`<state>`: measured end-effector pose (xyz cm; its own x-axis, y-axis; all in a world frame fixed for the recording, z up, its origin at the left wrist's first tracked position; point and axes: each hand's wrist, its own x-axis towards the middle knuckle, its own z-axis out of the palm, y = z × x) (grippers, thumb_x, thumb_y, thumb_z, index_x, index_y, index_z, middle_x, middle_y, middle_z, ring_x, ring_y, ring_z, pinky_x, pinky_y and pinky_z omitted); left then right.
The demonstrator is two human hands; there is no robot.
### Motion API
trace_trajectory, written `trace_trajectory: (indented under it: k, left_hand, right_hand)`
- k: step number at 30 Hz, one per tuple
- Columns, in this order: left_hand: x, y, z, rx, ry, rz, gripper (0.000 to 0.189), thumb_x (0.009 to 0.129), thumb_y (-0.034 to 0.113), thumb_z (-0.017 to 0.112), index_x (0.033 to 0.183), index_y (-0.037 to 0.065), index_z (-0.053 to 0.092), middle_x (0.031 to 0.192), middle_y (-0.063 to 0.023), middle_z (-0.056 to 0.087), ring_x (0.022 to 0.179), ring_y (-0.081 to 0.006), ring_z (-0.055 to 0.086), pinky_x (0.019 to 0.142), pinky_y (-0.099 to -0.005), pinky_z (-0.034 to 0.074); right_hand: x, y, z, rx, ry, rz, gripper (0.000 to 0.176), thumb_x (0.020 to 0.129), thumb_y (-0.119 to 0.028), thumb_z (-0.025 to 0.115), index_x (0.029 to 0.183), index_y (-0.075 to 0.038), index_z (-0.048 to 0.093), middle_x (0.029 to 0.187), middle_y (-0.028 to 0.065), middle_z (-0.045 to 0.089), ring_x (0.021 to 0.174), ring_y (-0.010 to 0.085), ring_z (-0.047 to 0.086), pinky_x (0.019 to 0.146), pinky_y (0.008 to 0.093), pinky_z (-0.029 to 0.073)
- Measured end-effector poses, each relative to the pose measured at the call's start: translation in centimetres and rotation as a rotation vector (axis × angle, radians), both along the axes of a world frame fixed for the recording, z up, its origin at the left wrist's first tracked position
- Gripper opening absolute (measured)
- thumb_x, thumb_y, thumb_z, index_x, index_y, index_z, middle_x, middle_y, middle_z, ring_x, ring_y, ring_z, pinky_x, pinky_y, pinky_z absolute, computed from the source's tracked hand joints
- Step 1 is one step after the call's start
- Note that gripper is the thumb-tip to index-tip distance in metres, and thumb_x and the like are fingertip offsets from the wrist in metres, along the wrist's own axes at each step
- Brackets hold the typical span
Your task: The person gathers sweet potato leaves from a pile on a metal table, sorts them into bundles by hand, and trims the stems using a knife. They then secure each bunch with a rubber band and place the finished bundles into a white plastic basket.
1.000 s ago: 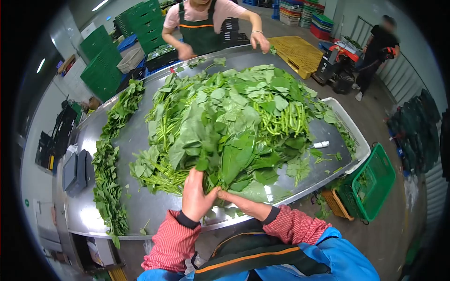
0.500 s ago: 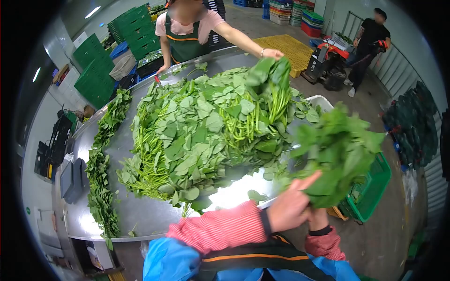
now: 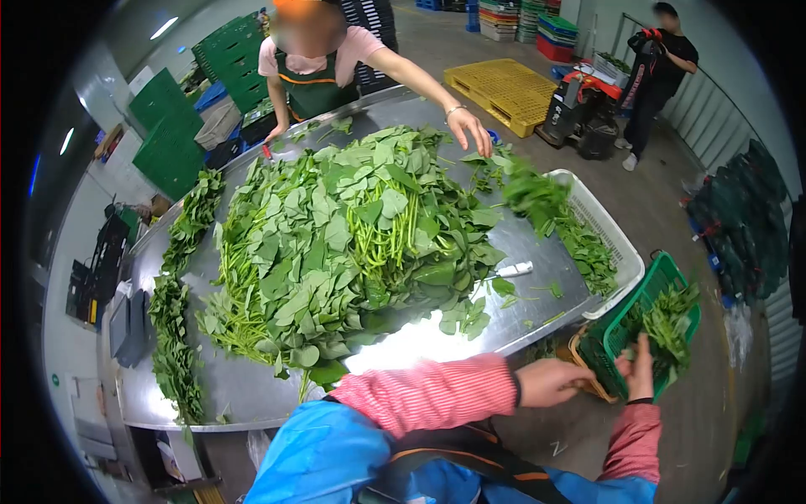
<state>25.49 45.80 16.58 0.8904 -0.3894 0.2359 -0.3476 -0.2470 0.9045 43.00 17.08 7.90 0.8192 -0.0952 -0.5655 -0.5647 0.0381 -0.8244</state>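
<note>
My right hand (image 3: 635,367) reaches into the green crate (image 3: 615,336) at the lower right, closed on a bunch of leafy greens (image 3: 669,329) at its lower end. The bunch's leaves point away from me over the crate. My left hand (image 3: 552,383) is just left of the crate, by the edge of a tan crate (image 3: 590,370) beneath it. Its fingers are curled together, with nothing visible in them. A big heap of leafy greens (image 3: 336,235) covers the middle of the metal table (image 3: 546,290). A white-handled tool (image 3: 513,270) lies right of the heap.
A white crate (image 3: 625,244) with greens stands against the table's right edge. Across the table, a co-worker's hand (image 3: 468,130) is open near loose greens. A row of greens (image 3: 175,336) runs along the left side. A yellow pallet (image 3: 504,91) and a pallet truck (image 3: 579,118) stand behind.
My hands have moved right and down, bringing the bunch from beside the table into the green crate. My left hand has come away from it. The co-worker's hand has let go of a bunch.
</note>
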Motion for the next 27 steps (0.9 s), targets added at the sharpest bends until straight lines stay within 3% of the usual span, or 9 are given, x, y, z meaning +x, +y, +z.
trace_trajectory:
  k: [4,6,9,13,14,20,24,25,27]
  left_hand:
    - [-5.5,5.7,-1.2,-0.032,0.167,0.209,0.039,0.081,0.009,0.057,0.119,0.004,0.055,0.096,-0.0134,0.066,0.086,-0.0284,0.065,0.077,-0.0364,0.052]
    - [-8.4,8.4,-1.2,0.03,0.219,0.282,0.04,0.085,0.009,0.057,0.124,0.004,0.053,0.102,-0.0127,0.066,0.093,-0.0247,0.065,0.085,-0.0336,0.051]
    - [-13.5,11.1,-2.1,0.019,0.263,0.445,0.041,0.086,0.008,0.056,0.127,0.005,0.052,0.101,-0.0116,0.066,0.093,-0.023,0.065,0.086,-0.0318,0.05]
    - [-21.1,14.6,-1.1,-0.034,0.297,0.678,0.04,0.087,0.008,0.056,0.127,0.007,0.053,0.102,-0.0114,0.066,0.094,-0.021,0.065,0.085,-0.0316,0.05]
    - [-22.9,15.7,-0.5,-0.004,0.239,0.775,0.036,0.084,0.008,0.059,0.12,0.007,0.057,0.094,-0.0132,0.067,0.088,-0.028,0.066,0.078,-0.0357,0.052]
    - [-34.1,23.8,-0.6,0.22,-0.061,1.328,0.036,0.075,0.003,0.067,0.111,0.005,0.061,0.097,-0.0125,0.065,0.089,-0.0289,0.062,0.079,-0.035,0.05]
    - [-38.0,29.7,1.2,0.601,-0.088,1.462,0.079,0.06,0.016,0.081,0.13,0.004,0.045,0.128,-0.0172,0.05,0.122,-0.0362,0.044,0.103,-0.0446,0.035]
    - [-38.4,31.1,0.8,0.693,-0.022,1.399,0.097,0.055,0.023,0.085,0.138,0.009,0.036,0.141,-0.0197,0.036,0.129,-0.0405,0.034,0.106,-0.0513,0.029]
    - [-37.4,32.7,1.5,0.838,0.065,1.336,0.101,0.053,0.027,0.086,0.139,0.011,0.035,0.143,-0.0209,0.031,0.132,-0.0415,0.03,0.107,-0.0543,0.026]
  right_hand:
    - [-3.7,15.8,0.9,-0.081,-0.197,0.671,0.05,0.084,-0.039,0.065,0.116,-0.002,0.053,0.079,0.0125,0.062,0.068,0.0181,0.064,0.052,0.0305,0.051]
    - [-5.6,23.1,3.1,-0.346,-0.666,0.859,0.055,0.083,-0.034,0.066,0.123,-0.001,0.049,0.086,0.0163,0.063,0.074,0.025,0.064,0.063,0.0372,0.05]
    - [-11.0,33.0,13.7,-0.515,-0.975,1.017,0.06,0.081,-0.031,0.068,0.127,0.0,0.045,0.095,0.0197,0.062,0.082,0.0327,0.061,0.072,0.0408,0.048]
    - [-15.6,41.2,16.6,-0.468,-1.515,1.016,0.06,0.077,-0.028,0.072,0.124,-0.002,0.047,0.097,0.0161,0.058,0.084,0.0318,0.058,0.069,0.0394,0.047]
    - [-17.1,42.5,16.7,-0.414,-1.567,1.08,0.058,0.076,-0.027,0.073,0.123,-0.002,0.049,0.095,0.0155,0.057,0.082,0.0318,0.058,0.068,0.039,0.047]
    - [-25.7,47.4,14.4,-0.222,-1.547,1.395,0.041,0.074,-0.019,0.073,0.109,-0.004,0.058,0.086,0.0124,0.054,0.075,0.0294,0.057,0.064,0.037,0.047]
    - [-29.2,47.8,12.2,-0.212,-1.458,1.446,0.029,0.075,-0.015,0.071,0.1,-0.004,0.061,0.079,0.0114,0.055,0.069,0.0287,0.058,0.06,0.0364,0.047]
    - [-30.3,47.7,11.6,-0.191,-1.453,1.44,0.024,0.075,-0.014,0.07,0.096,-0.004,0.062,0.076,0.0105,0.056,0.067,0.0282,0.058,0.058,0.036,0.047]
    - [-32.3,47.3,11.0,-0.191,-1.433,1.496,0.021,0.076,-0.014,0.069,0.094,-0.005,0.062,0.076,0.0094,0.057,0.068,0.0275,0.059,0.059,0.0358,0.048]
